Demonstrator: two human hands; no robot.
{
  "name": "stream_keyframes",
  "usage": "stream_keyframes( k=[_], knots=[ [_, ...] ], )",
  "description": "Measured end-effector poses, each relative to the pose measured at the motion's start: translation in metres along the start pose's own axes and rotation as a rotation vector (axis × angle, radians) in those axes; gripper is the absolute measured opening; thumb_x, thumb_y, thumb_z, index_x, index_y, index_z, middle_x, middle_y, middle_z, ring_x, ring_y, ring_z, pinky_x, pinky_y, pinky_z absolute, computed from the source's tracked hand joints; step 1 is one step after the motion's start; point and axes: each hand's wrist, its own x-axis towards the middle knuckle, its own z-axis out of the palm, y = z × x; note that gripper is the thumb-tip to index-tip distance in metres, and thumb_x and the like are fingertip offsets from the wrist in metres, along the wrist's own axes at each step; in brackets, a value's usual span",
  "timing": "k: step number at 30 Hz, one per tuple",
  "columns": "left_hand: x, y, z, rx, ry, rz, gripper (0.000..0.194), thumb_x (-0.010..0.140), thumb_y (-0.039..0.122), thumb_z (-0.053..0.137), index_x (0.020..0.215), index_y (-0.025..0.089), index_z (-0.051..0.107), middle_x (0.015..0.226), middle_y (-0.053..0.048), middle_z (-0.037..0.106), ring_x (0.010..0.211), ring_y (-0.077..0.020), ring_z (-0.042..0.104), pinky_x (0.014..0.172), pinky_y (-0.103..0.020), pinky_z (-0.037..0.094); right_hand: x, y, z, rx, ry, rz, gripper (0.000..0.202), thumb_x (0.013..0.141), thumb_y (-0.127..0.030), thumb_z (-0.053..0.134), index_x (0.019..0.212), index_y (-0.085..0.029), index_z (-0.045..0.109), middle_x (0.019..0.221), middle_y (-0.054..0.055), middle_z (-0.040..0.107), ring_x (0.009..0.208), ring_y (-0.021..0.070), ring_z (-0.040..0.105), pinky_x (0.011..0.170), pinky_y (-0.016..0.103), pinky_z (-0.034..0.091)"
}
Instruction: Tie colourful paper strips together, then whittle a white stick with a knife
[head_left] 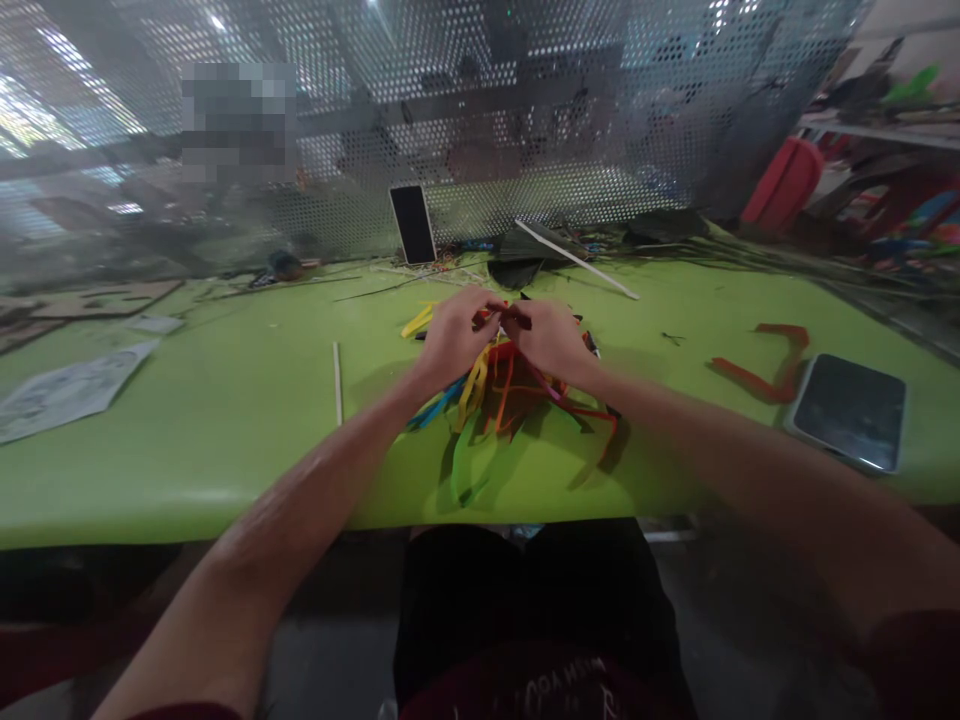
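Green table (225, 420) near edge, left hand (450, 335), right hand (551, 335), grips seemingly pinching coloured strips (495, 395)

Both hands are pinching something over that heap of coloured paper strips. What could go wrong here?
1. The left hand and right hand pull on one thin red strip between them; it might tear.
2. The pile of strips lies loose near the table edge; the forearms could sweep some off.
3. The dark tablet sits close to the right forearm and the edge, so a nudge might knock it down.
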Motion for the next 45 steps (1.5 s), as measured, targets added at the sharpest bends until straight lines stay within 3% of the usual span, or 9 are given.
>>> stream_keyframes(
  k=[7, 13, 24, 29, 33, 37, 40, 43, 45],
  knots=[
    [0.001, -0.002, -0.001, -0.013, 0.015, 0.017, 0.012, 0.092, 0.022, 0.060, 0.094, 0.018, 0.071, 0.087, -0.004, 0.071, 0.073, -0.0133, 0.062, 0.068, -0.025, 0.048, 0.003, -0.005, -0.006, -0.067, -0.007, 0.076, 0.028, 0.093, -0.023, 0.050, 0.081, -0.018, 0.075, 0.080, 0.009, 0.073, 0.069, 0.0199, 0.058, 0.063, 0.031, 0.035],
    [0.004, -0.002, -0.006, -0.024, 0.050, -0.039, 0.018, 0.094, 0.031, 0.060, 0.087, 0.017, 0.070, 0.071, -0.001, 0.067, 0.061, -0.0124, 0.058, 0.063, -0.025, 0.045, 0.011, 0.006, -0.012, -0.025, 0.129, 0.065, 0.028, 0.093, -0.024, 0.050, 0.083, -0.017, 0.075, 0.078, 0.007, 0.072, 0.069, 0.0178, 0.057, 0.065, 0.030, 0.036],
    [0.003, 0.001, -0.003, -0.042, 0.003, -0.011, 0.013, 0.091, 0.029, 0.067, 0.088, 0.018, 0.073, 0.080, -0.004, 0.071, 0.071, -0.0148, 0.062, 0.069, -0.027, 0.048, 0.022, 0.020, -0.031, -0.059, 0.199, 0.095, 0.022, 0.083, -0.021, 0.054, 0.066, -0.015, 0.067, 0.065, 0.005, 0.064, 0.065, 0.0158, 0.052, 0.065, 0.029, 0.033],
    [0.002, 0.002, -0.003, -0.072, -0.088, 0.046, 0.012, 0.089, 0.026, 0.068, 0.095, 0.020, 0.077, 0.087, -0.005, 0.071, 0.079, -0.0165, 0.064, 0.072, -0.028, 0.050, 0.024, 0.026, -0.031, -0.083, 0.198, 0.087, 0.026, 0.085, -0.023, 0.051, 0.064, -0.016, 0.066, 0.062, 0.005, 0.061, 0.063, 0.0167, 0.053, 0.063, 0.030, 0.034],
    [0.001, 0.009, -0.001, -0.206, -0.129, 0.079, 0.017, 0.088, 0.017, 0.067, 0.095, 0.023, 0.080, 0.094, -0.005, 0.070, 0.086, -0.0163, 0.065, 0.075, -0.028, 0.051, 0.025, 0.032, -0.029, 0.021, 0.033, 0.012, 0.027, 0.085, -0.024, 0.050, 0.066, -0.016, 0.067, 0.060, 0.003, 0.061, 0.062, 0.0153, 0.051, 0.060, 0.027, 0.034],
    [0.004, 0.015, -0.001, -0.405, -0.097, 0.018, 0.010, 0.084, 0.023, 0.074, 0.090, 0.024, 0.081, 0.096, -0.007, 0.071, 0.093, -0.0179, 0.066, 0.083, -0.032, 0.055, 0.020, 0.030, -0.027, 0.100, -0.195, -0.060, 0.023, 0.083, -0.019, 0.050, 0.072, -0.018, 0.070, 0.064, 0.001, 0.065, 0.063, 0.0148, 0.053, 0.059, 0.026, 0.036],
    [0.007, 0.016, -0.003, -0.578, -0.030, -0.115, 0.015, 0.081, 0.034, 0.078, 0.089, 0.021, 0.081, 0.109, -0.010, 0.072, 0.082, -0.0158, 0.066, 0.072, -0.031, 0.057, 0.015, 0.023, -0.023, 0.105, -0.265, -0.065, 0.024, 0.084, -0.014, 0.050, 0.080, -0.019, 0.073, 0.072, 0.002, 0.071, 0.063, 0.0151, 0.055, 0.060, 0.026, 0.038],
    [0.009, 0.012, -0.004, -0.676, 0.028, -0.305, 0.026, 0.081, 0.042, 0.076, 0.095, 0.020, 0.079, 0.134, -0.011, 0.065, 0.061, -0.0071, 0.058, 0.057, -0.026, 0.053, 0.011, 0.014, -0.017, 0.104, -0.284, -0.046, 0.027, 0.088, -0.015, 0.051, 0.093, -0.018, 0.077, 0.087, 0.006, 0.076, 0.068, 0.0169, 0.061, 0.064, 0.026, 0.042],
    [0.008, 0.005, -0.004, -0.681, 0.067, -0.398, 0.030, 0.083, 0.043, 0.073, 0.102, 0.020, 0.077, 0.132, -0.010, 0.068, 0.054, -0.0047, 0.052, 0.053, -0.025, 0.051, 0.009, 0.009, -0.013, 0.067, -0.308, -0.080, 0.030, 0.089, -0.013, 0.051, 0.100, -0.019, 0.078, 0.097, 0.008, 0.078, 0.075, 0.0180, 0.064, 0.068, 0.026, 0.043]
  ],
)
